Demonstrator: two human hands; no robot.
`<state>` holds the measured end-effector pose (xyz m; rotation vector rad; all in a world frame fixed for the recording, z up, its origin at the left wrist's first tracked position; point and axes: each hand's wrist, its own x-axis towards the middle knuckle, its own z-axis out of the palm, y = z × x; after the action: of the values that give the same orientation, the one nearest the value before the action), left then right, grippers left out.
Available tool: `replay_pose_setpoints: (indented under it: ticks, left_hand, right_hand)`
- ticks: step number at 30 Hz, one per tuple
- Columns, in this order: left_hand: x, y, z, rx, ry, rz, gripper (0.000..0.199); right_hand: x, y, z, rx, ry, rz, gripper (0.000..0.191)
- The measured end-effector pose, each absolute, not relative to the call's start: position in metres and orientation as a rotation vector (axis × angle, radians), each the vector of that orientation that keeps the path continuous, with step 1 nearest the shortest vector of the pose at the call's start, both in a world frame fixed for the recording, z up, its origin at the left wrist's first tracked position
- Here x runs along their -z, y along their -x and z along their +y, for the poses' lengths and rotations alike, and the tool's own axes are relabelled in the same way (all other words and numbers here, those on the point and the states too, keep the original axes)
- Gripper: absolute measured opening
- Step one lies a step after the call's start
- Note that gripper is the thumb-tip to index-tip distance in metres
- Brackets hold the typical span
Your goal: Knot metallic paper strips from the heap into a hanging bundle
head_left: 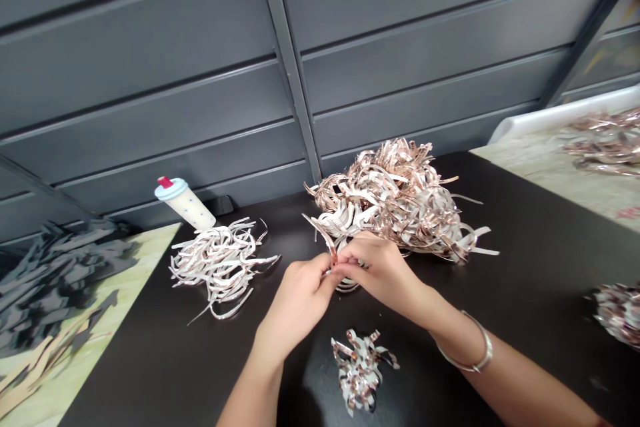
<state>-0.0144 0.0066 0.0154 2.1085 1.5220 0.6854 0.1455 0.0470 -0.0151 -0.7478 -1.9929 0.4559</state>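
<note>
At far left, a tangle of grey strips (55, 287) is spreading over a pale, marbled surface (157, 243), with some tan strips (33, 373) lying at its near end. Next to it a dark worktop (135, 360) is beginning, and near its back edge a white cup (190, 207) with a light-blue lid and red cap is standing, looking tilted in this view. Just in front of the cup, a loose pile of white and rose-gold ribbons (220, 263) is lying. At the centre, the left hand (300, 300) is keeping a closed, pinching grip on a thin bunch of shiny foil strips (326, 237), raised over the worktop. Nearer the viewer, a small curly clump (361, 370) is resting. The right hand (383, 270), fingertips meeting the left's, is pinching the same bunch in a closed grip; behind it, a large heap of rose-gold foil (400, 190) is sprawling. A bracelet (484, 357) is circling the right wrist. Farther right, a white roll (560, 110) is lying behind more foil ribbons (610, 147), and another shiny clump (619, 310) is sitting at the frame's edge.
</note>
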Motion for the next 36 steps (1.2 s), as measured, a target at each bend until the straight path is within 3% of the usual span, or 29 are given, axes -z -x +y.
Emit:
replay_pose_setpoints:
  ticks: [6,12,19,25,29,36]
  left_hand:
    - [-0.02,0.018,0.01,-0.592,-1.969,1.455,0.033]
    - [-0.023,0.021,0.009,-0.527,-1.963,1.434,0.024]
    - [-0.027,0.023,0.009,-0.462,-2.131,1.523,0.019]
    - [-0.014,0.02,0.011,-0.748,-1.947,1.593,0.018]
    - [-0.002,0.021,0.015,-0.952,-1.621,1.444,0.044]
    - [-0.006,0.029,0.017,-0.906,-1.396,1.087,0.04]
  right_hand:
    - [0.011,-0.153,0.051,-0.399,0.641,-1.95,0.006]
    - [0.02,-0.146,0.042,-0.291,0.558,-1.964,0.017]
    - [0.01,-0.159,0.041,-0.604,0.598,-1.961,0.024]
    - [0.01,-0.152,0.036,-0.498,0.556,-2.034,0.026]
    - [0.015,-0.15,0.037,-0.443,0.545,-2.072,0.032]
    - [0.008,-0.163,0.043,-0.52,0.521,-2.114,0.043]
